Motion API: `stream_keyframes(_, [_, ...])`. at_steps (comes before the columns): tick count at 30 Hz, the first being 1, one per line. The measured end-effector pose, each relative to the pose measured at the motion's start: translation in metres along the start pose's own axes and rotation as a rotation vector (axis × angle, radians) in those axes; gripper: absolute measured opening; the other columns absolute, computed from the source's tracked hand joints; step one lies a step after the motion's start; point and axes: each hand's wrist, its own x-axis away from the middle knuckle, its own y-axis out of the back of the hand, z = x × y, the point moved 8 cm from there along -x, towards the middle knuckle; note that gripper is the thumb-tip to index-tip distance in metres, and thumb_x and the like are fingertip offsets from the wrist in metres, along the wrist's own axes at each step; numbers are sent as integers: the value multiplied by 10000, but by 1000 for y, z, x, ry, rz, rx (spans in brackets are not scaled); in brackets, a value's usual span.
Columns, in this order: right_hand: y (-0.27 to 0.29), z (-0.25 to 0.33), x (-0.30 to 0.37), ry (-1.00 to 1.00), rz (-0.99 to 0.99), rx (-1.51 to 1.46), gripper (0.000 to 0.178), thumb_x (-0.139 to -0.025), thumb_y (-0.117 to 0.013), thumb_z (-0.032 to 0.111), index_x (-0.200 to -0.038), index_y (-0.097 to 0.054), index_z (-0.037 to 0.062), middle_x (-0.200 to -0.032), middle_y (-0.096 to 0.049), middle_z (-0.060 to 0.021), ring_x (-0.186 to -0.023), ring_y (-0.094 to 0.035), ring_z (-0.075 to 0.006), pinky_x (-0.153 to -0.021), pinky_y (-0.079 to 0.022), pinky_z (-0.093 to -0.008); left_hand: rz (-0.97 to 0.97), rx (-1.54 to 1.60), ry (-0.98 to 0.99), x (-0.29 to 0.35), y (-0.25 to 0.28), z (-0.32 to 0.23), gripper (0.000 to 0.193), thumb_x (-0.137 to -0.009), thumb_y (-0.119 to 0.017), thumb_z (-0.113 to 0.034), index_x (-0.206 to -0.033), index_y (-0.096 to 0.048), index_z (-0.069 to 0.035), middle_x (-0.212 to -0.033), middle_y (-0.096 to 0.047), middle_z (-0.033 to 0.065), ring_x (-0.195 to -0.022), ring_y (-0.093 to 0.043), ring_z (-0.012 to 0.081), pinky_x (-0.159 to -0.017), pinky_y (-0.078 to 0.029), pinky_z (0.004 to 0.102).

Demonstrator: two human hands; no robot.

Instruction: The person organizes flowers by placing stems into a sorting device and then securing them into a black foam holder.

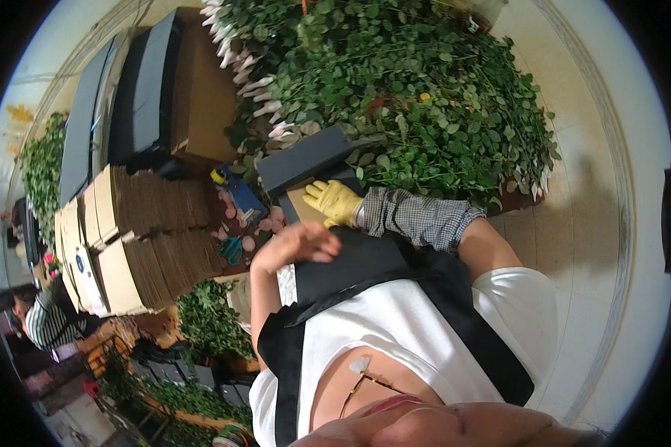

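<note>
My right hand [333,203] wears a yellow glove, with a checked sleeve over the forearm. Its fingers are spread, lying over a brown cardboard surface [303,203] beside a long dark grey box [306,159]. Bare and slightly blurred, my left hand [297,244] is raised in front of my dark apron [347,261]. Its fingers reach loosely toward the right, and I see nothing in them. Left of the hands are teal-handled scissors [231,251], a blue tool with a yellow end [238,195] and scattered pink petals [248,243].
A large heap of leafy green stems [425,97] covers the far side, with white-wrapped ends [265,97] along its left. Stacked flat cardboard [138,238] and large dark boxes [145,89] stand at left. Farther off, a person in stripes [48,320] is near more greenery [212,320].
</note>
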Motion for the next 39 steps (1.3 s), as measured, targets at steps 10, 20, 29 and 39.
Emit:
stream_keyframes(10, [10,-2,3,-91,109,-91,781,-676,-835,425,-1304,-551,58,-1354,-551,-107,-1236,-512,-271,-949,-463,-406,-691,-1769,195,-22,3,-2,325,-940,-636,-333,-774,-728,-69,-646,-667,166,-634,-686,345,-576,-546,451])
stream_keyframes(20, [16,-39,4,39,-72,-925,430,-942,-580,167,-1344,-572,15,-1358,-590,-185,-1229,-580,-306,-1018,-480,-407,-619,-2063,638,-38,95,53,242,-919,-617,-291,-847,-711,-80,-729,-713,134,-656,-716,333,-560,-569,420])
stream_keyframes(29, [127,-372,-32,-531,-456,-134,447,-903,-663,161,-1332,-583,61,-1424,-546,-173,-1360,-483,-327,-1154,-370,-453,-766,-1976,438,-37,73,33,286,-895,-652,-289,-985,-681,-19,-616,-673,100,-541,-688,263,-470,-537,376])
stream_keyframes(39, [146,-348,-52,-360,-595,49,394,-807,-748,62,-1195,-677,62,-1219,-682,-124,-1113,-641,-292,-1026,-496,-397,-828,-2076,487,-34,68,39,165,-866,-635,-232,-773,-638,-96,-582,-651,64,-509,-677,230,-438,-511,338])
